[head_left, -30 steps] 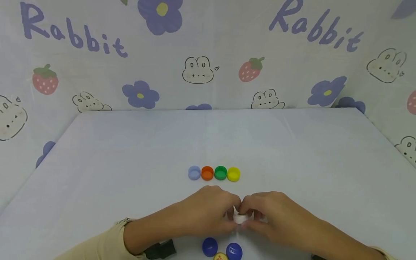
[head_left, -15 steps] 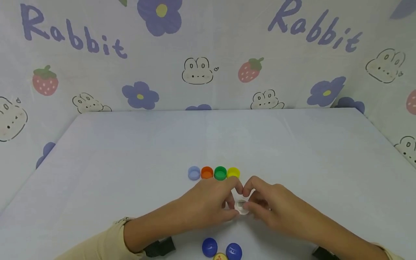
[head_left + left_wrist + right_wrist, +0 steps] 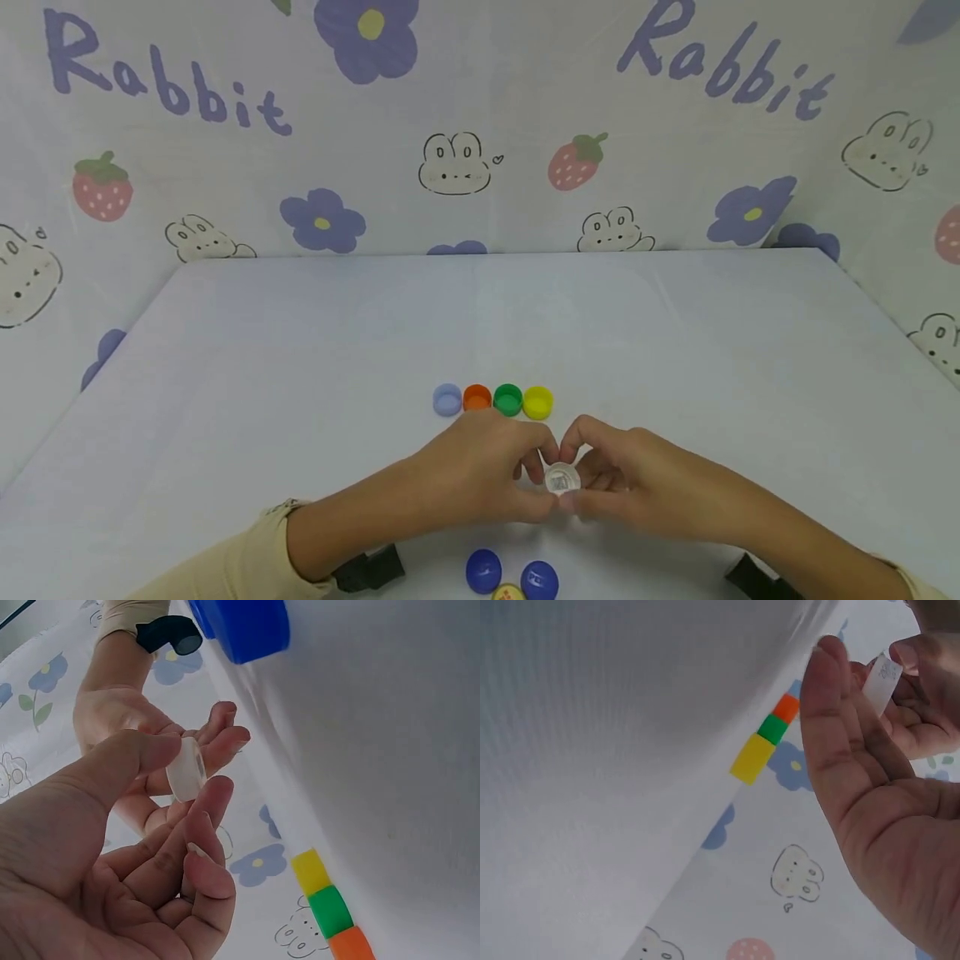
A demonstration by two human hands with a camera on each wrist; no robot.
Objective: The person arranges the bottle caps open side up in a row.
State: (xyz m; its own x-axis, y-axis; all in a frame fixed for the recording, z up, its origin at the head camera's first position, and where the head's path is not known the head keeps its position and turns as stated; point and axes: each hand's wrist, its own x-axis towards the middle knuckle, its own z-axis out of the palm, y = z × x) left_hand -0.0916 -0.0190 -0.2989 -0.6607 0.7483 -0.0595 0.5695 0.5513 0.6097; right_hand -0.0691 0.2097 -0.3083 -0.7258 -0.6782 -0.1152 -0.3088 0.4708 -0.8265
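A small white bottle cap is between my two hands, its hollow inside facing up toward the head camera. My left hand pinches it from the left; in the left wrist view the thumb and a fingertip meet the cap's edge. From the other side my right hand holds it too, with thumb and forefinger curled about it. Seen from the right wrist, part of the cap shows behind the right fingers, and small dark print marks it. The left thumb covers part of the rim.
Beyond the hands, a pale blue cap, an orange cap, a green cap and a yellow cap form a row. Nearer lie two dark blue caps and a yellow printed cap. A patterned cloth hangs behind.
Both hands have moved slightly away from the body with the white bottle cap. It has turned from side-on to showing its hollow inside. The other caps stay put.
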